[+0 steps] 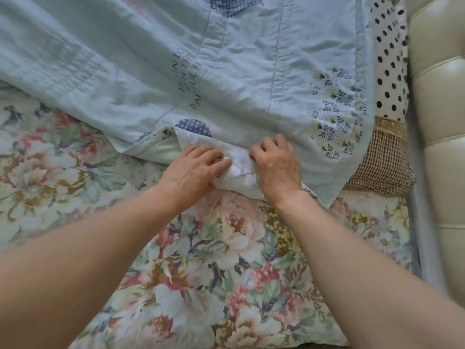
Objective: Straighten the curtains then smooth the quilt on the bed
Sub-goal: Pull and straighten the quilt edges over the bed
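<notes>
Bunched edge of pale blue patchwork quilt [176,59] clenched by left hand [193,170] and right hand [278,165]; uneven pull risks new creases.

Floral sheet [226,248] lies open; padded headboard [437,147] (far right) walls off that side.

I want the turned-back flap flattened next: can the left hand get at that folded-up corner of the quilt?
Probably yes: the left hand grips the quilt edge right beside the flap, with nothing lying between.
</notes>
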